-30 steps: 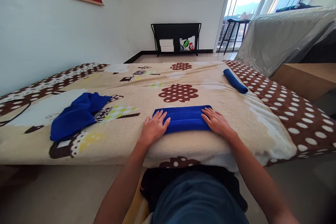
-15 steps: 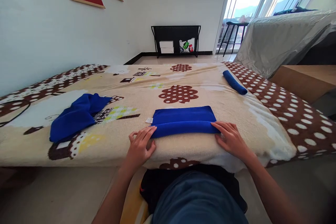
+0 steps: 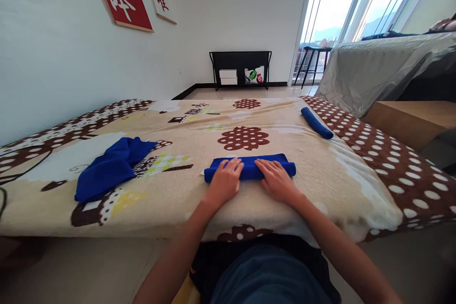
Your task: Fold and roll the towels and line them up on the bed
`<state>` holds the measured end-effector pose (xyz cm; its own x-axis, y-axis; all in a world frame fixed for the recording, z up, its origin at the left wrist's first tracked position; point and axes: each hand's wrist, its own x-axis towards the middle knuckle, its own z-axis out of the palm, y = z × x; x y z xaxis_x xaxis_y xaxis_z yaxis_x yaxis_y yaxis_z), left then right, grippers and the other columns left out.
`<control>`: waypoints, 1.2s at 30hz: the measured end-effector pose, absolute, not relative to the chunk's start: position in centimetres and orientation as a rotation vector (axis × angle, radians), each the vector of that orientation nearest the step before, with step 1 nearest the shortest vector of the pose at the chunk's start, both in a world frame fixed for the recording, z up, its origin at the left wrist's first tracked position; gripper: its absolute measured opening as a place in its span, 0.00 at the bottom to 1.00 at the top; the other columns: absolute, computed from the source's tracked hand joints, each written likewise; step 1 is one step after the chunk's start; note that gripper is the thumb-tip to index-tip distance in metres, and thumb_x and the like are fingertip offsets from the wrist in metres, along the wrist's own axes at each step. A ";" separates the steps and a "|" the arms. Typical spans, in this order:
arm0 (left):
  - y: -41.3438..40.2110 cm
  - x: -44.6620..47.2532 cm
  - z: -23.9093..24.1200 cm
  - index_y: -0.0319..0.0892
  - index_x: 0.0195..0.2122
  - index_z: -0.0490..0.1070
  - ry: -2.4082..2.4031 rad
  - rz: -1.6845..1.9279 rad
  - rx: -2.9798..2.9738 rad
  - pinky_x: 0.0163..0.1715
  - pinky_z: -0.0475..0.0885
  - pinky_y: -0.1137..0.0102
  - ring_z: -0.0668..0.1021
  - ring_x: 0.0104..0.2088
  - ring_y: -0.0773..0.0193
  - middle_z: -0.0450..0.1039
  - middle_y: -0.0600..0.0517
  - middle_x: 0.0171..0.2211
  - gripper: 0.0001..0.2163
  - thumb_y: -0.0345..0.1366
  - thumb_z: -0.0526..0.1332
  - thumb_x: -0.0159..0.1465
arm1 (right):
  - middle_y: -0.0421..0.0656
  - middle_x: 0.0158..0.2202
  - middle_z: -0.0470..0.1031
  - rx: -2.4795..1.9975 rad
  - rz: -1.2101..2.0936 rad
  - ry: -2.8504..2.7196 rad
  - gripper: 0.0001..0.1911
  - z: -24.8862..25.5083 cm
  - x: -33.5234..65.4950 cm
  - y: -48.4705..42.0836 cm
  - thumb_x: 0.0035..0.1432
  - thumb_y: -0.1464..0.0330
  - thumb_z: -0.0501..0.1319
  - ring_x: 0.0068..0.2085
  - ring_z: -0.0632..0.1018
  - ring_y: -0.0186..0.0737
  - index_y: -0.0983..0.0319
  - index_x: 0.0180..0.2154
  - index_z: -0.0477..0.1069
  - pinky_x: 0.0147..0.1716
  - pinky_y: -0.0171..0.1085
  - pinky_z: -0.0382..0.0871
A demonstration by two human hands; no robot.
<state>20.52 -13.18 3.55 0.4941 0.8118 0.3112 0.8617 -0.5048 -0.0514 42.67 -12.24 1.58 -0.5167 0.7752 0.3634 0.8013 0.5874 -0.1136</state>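
Observation:
A blue towel (image 3: 249, 174), partly rolled, lies on the patterned blanket in front of me. Its near side forms a thick roll, and a narrow flat strip shows behind it. My left hand (image 3: 225, 180) rests on the roll left of its middle, fingers stretched out over the top. On the right half lies my right hand (image 3: 278, 180), also flat with fingers extended. A bit of white label peeks out at the towel's left end. Farther right is a tightly rolled blue towel (image 3: 316, 123). To the left a crumpled blue towel (image 3: 110, 168) lies loosely.
The blanket (image 3: 338, 190) covers a wide bed-like surface whose front edge is close to my body. A dark cord (image 3: 32, 171) loops at the far left. Beyond stand a black rack (image 3: 240, 61), a stool (image 3: 313, 59), a plastic-covered piece (image 3: 370, 69) and a cardboard box (image 3: 406, 121).
Both hands have moved inward from the towel's ends to its middle part. The roll has advanced away from me, leaving less flat towel. The view has tilted slightly up.

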 end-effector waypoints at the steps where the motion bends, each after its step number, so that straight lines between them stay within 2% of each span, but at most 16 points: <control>1: -13.2 21.3 3.3 0.36 0.62 0.65 -1.411 -0.369 -2.595 0.64 0.56 0.56 0.66 0.66 0.53 0.65 0.39 0.65 0.25 0.27 0.55 0.62 | 0.50 0.69 0.58 -1.220 -0.057 -2.474 0.33 1.3 42.0 -12.4 0.60 0.73 0.52 0.67 0.62 0.47 0.66 0.67 0.58 0.65 0.47 0.53; 3: -13.4 21.9 2.6 0.35 0.66 0.61 -1.397 -0.379 -2.659 0.64 0.57 0.58 0.64 0.67 0.53 0.62 0.39 0.66 0.28 0.30 0.56 0.63 | 0.50 0.71 0.54 -1.161 -0.015 -2.510 0.36 0.8 41.9 -12.5 0.61 0.72 0.52 0.70 0.58 0.45 0.67 0.70 0.53 0.67 0.48 0.51; 8: -14.8 17.5 1.7 0.47 0.71 0.52 -1.410 -0.447 -2.642 0.67 0.52 0.56 0.59 0.70 0.56 0.54 0.47 0.71 0.29 0.39 0.53 0.69 | 0.45 0.72 0.52 -1.150 0.012 -2.506 0.38 -0.8 47.4 -12.3 0.63 0.72 0.50 0.72 0.54 0.41 0.60 0.72 0.45 0.69 0.51 0.47; 10: -15.3 15.2 1.6 0.48 0.72 0.50 -1.442 -0.441 -2.625 0.67 0.50 0.55 0.57 0.70 0.57 0.52 0.47 0.71 0.29 0.38 0.52 0.70 | 0.44 0.72 0.52 -1.185 0.023 -2.471 0.39 -1.3 50.1 -12.4 0.63 0.72 0.50 0.72 0.55 0.41 0.57 0.73 0.43 0.69 0.51 0.48; 13: -15.6 13.3 1.2 0.47 0.72 0.48 -1.490 -0.455 -2.601 0.67 0.49 0.55 0.57 0.71 0.58 0.51 0.47 0.72 0.31 0.31 0.51 0.67 | 0.44 0.71 0.53 -1.220 0.022 -2.428 0.38 -1.9 52.4 -12.6 0.64 0.71 0.51 0.71 0.56 0.42 0.55 0.72 0.45 0.68 0.51 0.51; 17: -15.1 13.4 0.7 0.45 0.70 0.53 -1.553 -0.491 -2.530 0.66 0.50 0.52 0.61 0.69 0.56 0.56 0.44 0.70 0.31 0.26 0.50 0.64 | 0.46 0.68 0.60 -1.281 -0.059 -2.361 0.32 -2.0 52.1 -12.4 0.65 0.69 0.51 0.69 0.61 0.44 0.58 0.69 0.55 0.65 0.51 0.53; 22: -13.5 14.8 1.7 0.43 0.60 0.66 -1.595 -0.447 -2.409 0.61 0.57 0.49 0.67 0.63 0.48 0.66 0.40 0.64 0.25 0.27 0.53 0.61 | 0.47 0.58 0.73 -1.348 -0.103 -2.296 0.26 -0.9 50.4 -10.7 0.59 0.71 0.55 0.61 0.70 0.48 0.60 0.59 0.70 0.62 0.50 0.53; 25: -13.1 15.1 3.0 0.40 0.55 0.71 -1.588 -0.367 -2.385 0.56 0.62 0.51 0.72 0.56 0.45 0.73 0.38 0.54 0.21 0.26 0.54 0.60 | 0.48 0.49 0.78 -1.401 -0.087 -2.295 0.20 0.2 49.9 -10.3 0.60 0.70 0.54 0.53 0.73 0.49 0.62 0.51 0.75 0.57 0.49 0.56; 29: -13.9 14.6 4.6 0.41 0.49 0.73 -1.617 -0.308 -2.511 0.53 0.66 0.56 0.76 0.49 0.50 0.77 0.42 0.47 0.18 0.27 0.55 0.59 | 0.46 0.40 0.79 -1.419 0.046 -2.353 0.17 1.5 50.1 -11.1 0.62 0.71 0.51 0.45 0.75 0.44 0.62 0.43 0.77 0.52 0.45 0.59; 31: -14.4 14.7 5.0 0.42 0.47 0.74 -1.653 -0.272 -2.524 0.52 0.67 0.57 0.77 0.47 0.51 0.78 0.43 0.44 0.17 0.26 0.54 0.59 | 0.47 0.41 0.79 -1.460 0.054 -2.382 0.16 1.9 49.9 -11.5 0.62 0.71 0.50 0.45 0.75 0.44 0.62 0.41 0.77 0.53 0.46 0.59; 33: -14.5 15.6 5.1 0.42 0.46 0.76 -1.670 -0.245 -2.455 0.51 0.66 0.55 0.77 0.47 0.48 0.78 0.41 0.44 0.17 0.25 0.53 0.60 | 0.49 0.46 0.78 -1.502 -0.029 -2.390 0.16 2.3 49.0 -11.9 0.62 0.72 0.51 0.50 0.75 0.47 0.63 0.42 0.77 0.56 0.49 0.56; 36: -14.2 18.6 4.6 0.41 0.51 0.74 -1.582 -0.295 -2.444 0.55 0.64 0.53 0.74 0.54 0.47 0.75 0.39 0.51 0.20 0.24 0.52 0.60 | 0.52 0.58 0.72 -1.388 -0.104 -2.436 0.23 2.4 46.2 -12.2 0.61 0.75 0.51 0.58 0.71 0.48 0.64 0.55 0.72 0.62 0.51 0.53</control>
